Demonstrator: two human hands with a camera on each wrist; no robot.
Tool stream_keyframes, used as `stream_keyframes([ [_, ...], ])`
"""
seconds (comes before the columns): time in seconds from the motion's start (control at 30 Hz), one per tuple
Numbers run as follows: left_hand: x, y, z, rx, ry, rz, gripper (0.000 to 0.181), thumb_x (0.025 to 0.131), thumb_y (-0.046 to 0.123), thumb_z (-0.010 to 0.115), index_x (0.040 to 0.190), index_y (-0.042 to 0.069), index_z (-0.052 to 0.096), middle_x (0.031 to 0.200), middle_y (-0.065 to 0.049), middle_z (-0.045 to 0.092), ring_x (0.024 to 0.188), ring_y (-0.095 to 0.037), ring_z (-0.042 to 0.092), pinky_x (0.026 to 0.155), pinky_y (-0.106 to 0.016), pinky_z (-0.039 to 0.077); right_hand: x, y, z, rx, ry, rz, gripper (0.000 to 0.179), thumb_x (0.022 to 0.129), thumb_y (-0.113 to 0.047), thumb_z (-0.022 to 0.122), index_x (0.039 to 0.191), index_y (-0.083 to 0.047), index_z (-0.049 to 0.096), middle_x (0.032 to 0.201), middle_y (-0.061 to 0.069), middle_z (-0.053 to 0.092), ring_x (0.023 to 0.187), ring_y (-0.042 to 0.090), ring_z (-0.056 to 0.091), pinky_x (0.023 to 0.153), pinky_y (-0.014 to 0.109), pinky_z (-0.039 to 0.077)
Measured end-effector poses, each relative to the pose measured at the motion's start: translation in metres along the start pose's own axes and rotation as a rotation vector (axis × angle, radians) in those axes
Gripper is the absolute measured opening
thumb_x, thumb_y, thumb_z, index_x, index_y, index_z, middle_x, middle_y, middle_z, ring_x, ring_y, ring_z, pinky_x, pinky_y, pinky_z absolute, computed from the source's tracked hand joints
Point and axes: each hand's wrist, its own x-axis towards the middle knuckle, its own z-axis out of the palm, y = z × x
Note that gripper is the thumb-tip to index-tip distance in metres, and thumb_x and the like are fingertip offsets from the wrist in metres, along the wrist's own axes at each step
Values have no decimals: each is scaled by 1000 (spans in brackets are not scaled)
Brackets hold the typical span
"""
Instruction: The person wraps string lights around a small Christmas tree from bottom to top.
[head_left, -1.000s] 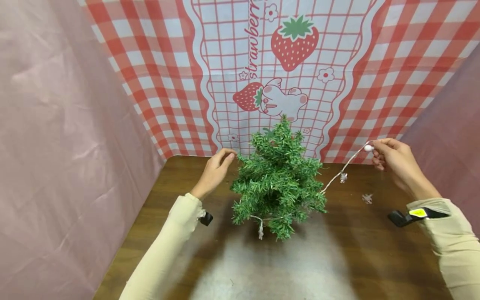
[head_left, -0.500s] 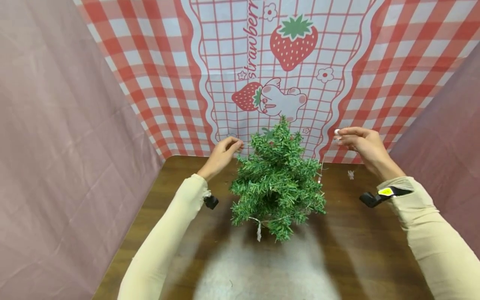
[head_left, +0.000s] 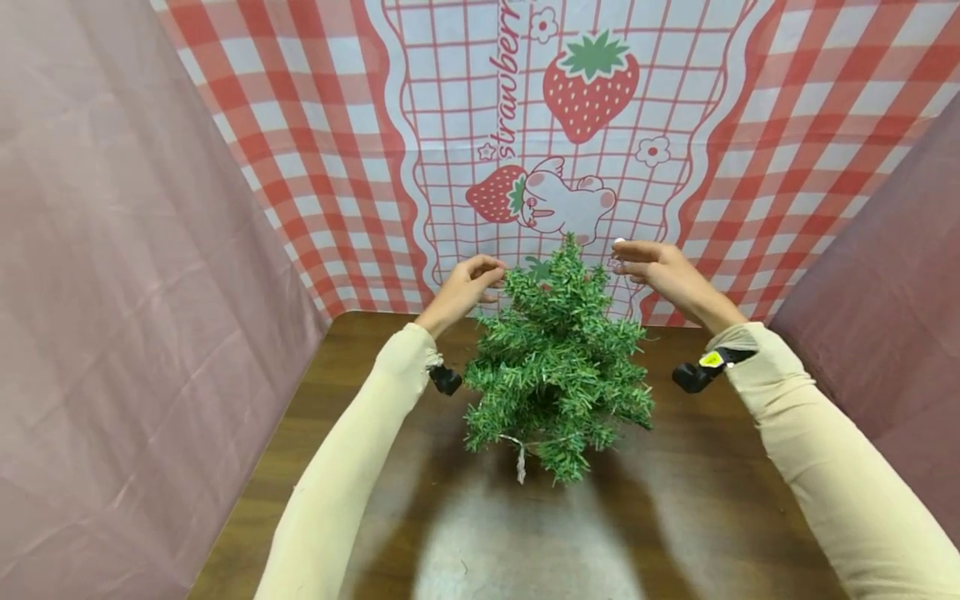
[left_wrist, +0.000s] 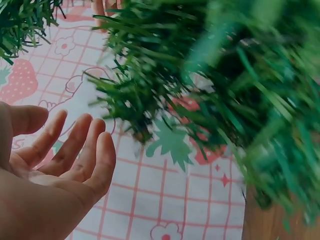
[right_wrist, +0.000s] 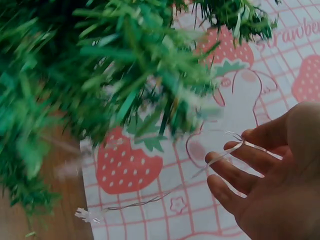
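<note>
A small artificial Christmas tree [head_left: 558, 375] stands on the table. My right hand [head_left: 663, 271] is behind its upper right side. In the right wrist view, thumb and fingers pinch a thin string of lights [right_wrist: 150, 201], which runs down to a clear snowflake piece [right_wrist: 89, 215]. At those fingertips a small white bead [head_left: 618, 242] shows in the head view. To the tree's upper left is my left hand [head_left: 465, 292]; its fingers are loosely bent around nothing in the left wrist view. Another end of the string [head_left: 521, 462] hangs from the lower front branches.
Behind the tree hangs a red-and-white strawberry-print cloth [head_left: 592, 92]. Pink curtains [head_left: 135, 292] close off both sides. The brown wooden table [head_left: 360, 500] extends in front of the tree. Black wrist cameras [head_left: 697, 375] stick out below both wrists.
My right hand has swept left from the far right to behind the tree top, carrying the string with it. The left hand has risen slightly and moved right, closer to the tree top.
</note>
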Motion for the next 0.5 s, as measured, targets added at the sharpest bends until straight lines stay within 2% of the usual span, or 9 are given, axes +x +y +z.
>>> stream_keyframes([
  [0.07,1,8,4,-29,-21,-26,32,94,18,45,120,0,50,118,-12,51,108,-28,50,87,-41,47,6,-6,3,27,-52,5,52,96,-37,36,142,-15,26,144,10,28,127,28,34,104,43,29],
  [0.17,4,16,9,-10,-55,-53,30,95,13,42,122,0,49,126,-11,47,115,-24,46,86,-34,48,12,-15,9,75,-119,10,59,95,-48,27,143,-15,20,147,8,21,132,27,24,107,46,20],
  [0.3,10,25,16,69,-76,-83,35,92,-2,34,123,3,49,129,-10,48,120,-18,42,71,-26,46,19,-28,17,117,-197,42,67,91,-58,21,144,-18,15,150,4,13,135,25,16,109,47,12],
  [0.37,13,27,19,93,-89,-92,43,88,-9,29,124,4,49,128,-10,49,121,-17,41,74,-27,43,20,-33,21,146,-234,78,69,88,-62,21,145,-23,12,151,-1,8,136,23,11,109,48,7],
  [0.47,16,27,24,108,-112,-52,39,93,-4,26,126,1,47,127,-13,50,121,-21,41,89,-34,39,21,-39,26,197,-279,139,72,85,-67,21,144,-28,8,151,-3,0,137,20,0,108,51,0],
  [0.5,17,26,26,92,-120,-35,36,94,-1,29,126,0,46,128,-15,49,119,-24,43,94,-37,38,22,-40,28,213,-287,158,73,85,-68,21,144,-29,7,151,-2,-3,137,20,-3,108,52,-1],
])
